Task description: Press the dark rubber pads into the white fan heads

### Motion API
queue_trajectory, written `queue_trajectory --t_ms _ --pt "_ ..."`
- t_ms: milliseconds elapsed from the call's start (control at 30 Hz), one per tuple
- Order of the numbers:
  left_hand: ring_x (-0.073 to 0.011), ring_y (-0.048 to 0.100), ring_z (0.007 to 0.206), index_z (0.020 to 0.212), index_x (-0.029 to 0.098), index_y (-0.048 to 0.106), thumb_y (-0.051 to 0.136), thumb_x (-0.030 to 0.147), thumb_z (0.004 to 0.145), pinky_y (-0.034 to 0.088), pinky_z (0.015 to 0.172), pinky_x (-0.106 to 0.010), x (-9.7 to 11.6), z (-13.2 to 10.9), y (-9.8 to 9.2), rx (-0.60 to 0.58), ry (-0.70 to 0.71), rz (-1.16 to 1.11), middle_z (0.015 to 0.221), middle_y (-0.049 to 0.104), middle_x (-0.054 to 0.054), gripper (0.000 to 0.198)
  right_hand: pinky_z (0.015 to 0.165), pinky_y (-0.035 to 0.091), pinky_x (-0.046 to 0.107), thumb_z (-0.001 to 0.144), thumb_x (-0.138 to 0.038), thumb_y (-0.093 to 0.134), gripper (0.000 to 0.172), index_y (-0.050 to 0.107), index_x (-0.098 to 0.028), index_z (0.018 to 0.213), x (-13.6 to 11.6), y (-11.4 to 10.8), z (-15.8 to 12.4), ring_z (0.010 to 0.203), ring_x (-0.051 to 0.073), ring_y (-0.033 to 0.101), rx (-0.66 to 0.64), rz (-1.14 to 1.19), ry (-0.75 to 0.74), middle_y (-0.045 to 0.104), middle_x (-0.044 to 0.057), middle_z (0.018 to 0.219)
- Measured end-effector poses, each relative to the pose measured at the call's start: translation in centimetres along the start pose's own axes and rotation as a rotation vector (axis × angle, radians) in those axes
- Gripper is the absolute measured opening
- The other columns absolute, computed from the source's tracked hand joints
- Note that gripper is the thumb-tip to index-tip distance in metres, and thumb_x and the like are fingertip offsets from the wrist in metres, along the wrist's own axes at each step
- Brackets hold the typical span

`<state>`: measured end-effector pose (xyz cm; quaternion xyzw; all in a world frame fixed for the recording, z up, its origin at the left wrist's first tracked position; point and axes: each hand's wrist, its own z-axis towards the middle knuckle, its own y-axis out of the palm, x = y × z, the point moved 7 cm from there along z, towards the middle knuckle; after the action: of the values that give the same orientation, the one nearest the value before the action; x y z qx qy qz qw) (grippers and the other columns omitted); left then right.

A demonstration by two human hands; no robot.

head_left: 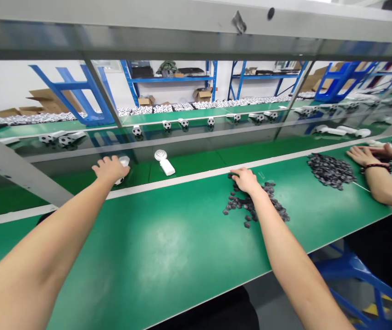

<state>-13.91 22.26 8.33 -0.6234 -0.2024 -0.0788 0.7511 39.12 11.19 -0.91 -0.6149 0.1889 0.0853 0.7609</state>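
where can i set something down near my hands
The widest bare patch is the green mat before the left hand, bordered by the white strip and the scattered black pieces under the right hand. Another lies between them and the black heap. Crowded around that heap and the co-worker's hands.

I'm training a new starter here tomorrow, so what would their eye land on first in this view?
The long green workbench stands out first, with a loose heap of small dark pieces under the person's right hand and a denser heap beside a co-worker's hand. Nearer the bench's far edge, the person's left hand covers part of a white item beside a small black-and-white ball. A white device with a round perforated head lies close by.
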Motion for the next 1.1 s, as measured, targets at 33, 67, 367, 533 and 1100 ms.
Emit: queue_trajectory --t_ms 33,67,367,533,1100 --pt "-0.0554 0.02 0.149 0.131 0.012 0.049 0.071 0.042 0.082 0.023 0.113 -0.076 1.1 0.3 0.6 0.027 0.005 0.049 0.15 0.047 -0.026 0.062 0.104 0.043 0.049 0.101 -0.028 0.059 0.036 0.074 -0.027 0.133 -0.2 0.2 0.1 0.129 0.038 0.055 -0.013 -0.011 -0.005 0.064 0.016 0.139" --pt "-0.0531 0.024 0.149 0.137 0.013 0.046 0.069 0.043 0.083 0.022 0.115 -0.074 2.3 0.6 1.4 0.044 0.007 0.088 0.156 0.041 -0.026 0.066 0.104 0.043 0.048 0.101 -0.027 0.059 0.034 0.076 -0.028 0.131 -0.3 0.3 0.1 0.128 0.037 0.055 -0.024 -0.019 -0.011 0.065 0.015 0.138" --pt "-0.0496 0.047 0.139 0.157 0.021 0.035 0.062 0.073 0.083 0.038 0.111 -0.061 12.3 0.6 11.0 -0.129 0.001 0.08 0.15 0.051 -0.027 0.093 0.097 0.043 0.041 0.102 -0.028 0.061 0.025 0.081 -0.026 0.117 -1.8 -0.5 0.2 0.121 0.031 0.06 -0.015 -0.048 -0.032 0.072 0.012 0.126" --pt "-0.0365 0.06 0.126 0.155 0.018 0.04 0.067 0.05 0.095 0.05 0.104 -0.054 15.2 0.3 12.5 -0.172 -0.052 0.028 0.143 0.057 -0.02 0.073 0.098 0.04 0.04 0.104 -0.028 0.058 0.026 0.081 -0.025 0.114 -2.4 -0.8 -0.1 0.118 0.03 0.062 0.012 -0.062 -0.041 0.073 0.013 0.121" --pt "-0.0291 0.063 0.121 0.139 0.018 0.058 0.068 0.036 0.099 0.056 0.1 -0.051 19.2 -3.4 14.5 -0.218 -0.135 -0.423 0.139 0.059 -0.013 0.044 0.093 0.048 0.028 0.105 -0.032 0.061 0.025 0.08 -0.03 0.121 -13.0 2.4 -4.7 0.103 0.021 0.066 -0.166 0.159 -0.566 0.073 0.005 0.109"
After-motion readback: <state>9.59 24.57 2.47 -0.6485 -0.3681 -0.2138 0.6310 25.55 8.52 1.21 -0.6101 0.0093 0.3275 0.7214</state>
